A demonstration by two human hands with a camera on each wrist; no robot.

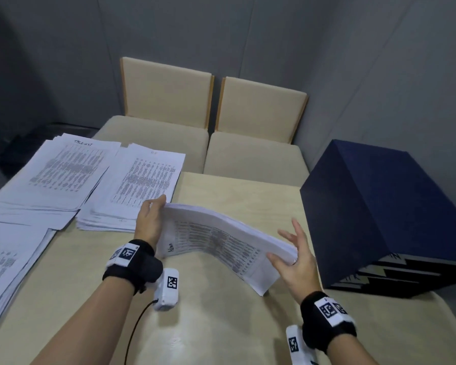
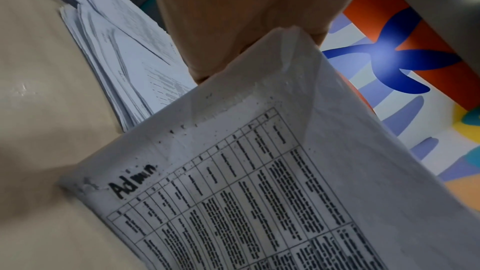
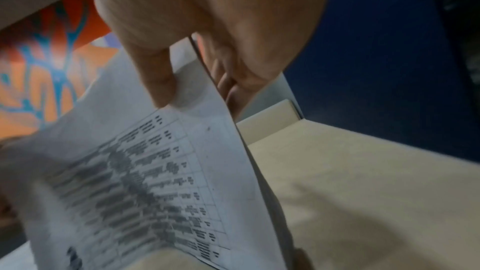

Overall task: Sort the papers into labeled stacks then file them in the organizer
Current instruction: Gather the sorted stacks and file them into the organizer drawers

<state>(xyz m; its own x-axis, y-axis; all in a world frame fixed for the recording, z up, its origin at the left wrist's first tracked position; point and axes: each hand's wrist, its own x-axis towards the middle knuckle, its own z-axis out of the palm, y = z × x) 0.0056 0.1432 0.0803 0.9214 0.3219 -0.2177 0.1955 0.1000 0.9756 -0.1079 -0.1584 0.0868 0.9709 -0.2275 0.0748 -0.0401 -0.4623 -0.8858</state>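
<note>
I hold a thick stack of printed papers [image 1: 221, 233] bowed above the table, its long edge down near the surface. The top sheet is hand-labelled "Admin" [image 2: 132, 180]. My left hand [image 1: 153, 209] grips the stack's left end, fingers curled over the top edge. At the right end my right hand [image 1: 290, 248] pinches it, with the thumb [image 3: 155, 73] on the printed face and the fingers behind. The dark blue organizer [image 1: 379, 214] stands just right of my right hand, with stepped dark slots at its near side.
Three other paper stacks lie on the table's left part: one far left [image 1: 58, 175], one beside my left hand [image 1: 137, 185], one at the near left [image 1: 11, 259]. Two beige chairs [image 1: 166, 101] stand behind the wooden table [image 1: 221, 325].
</note>
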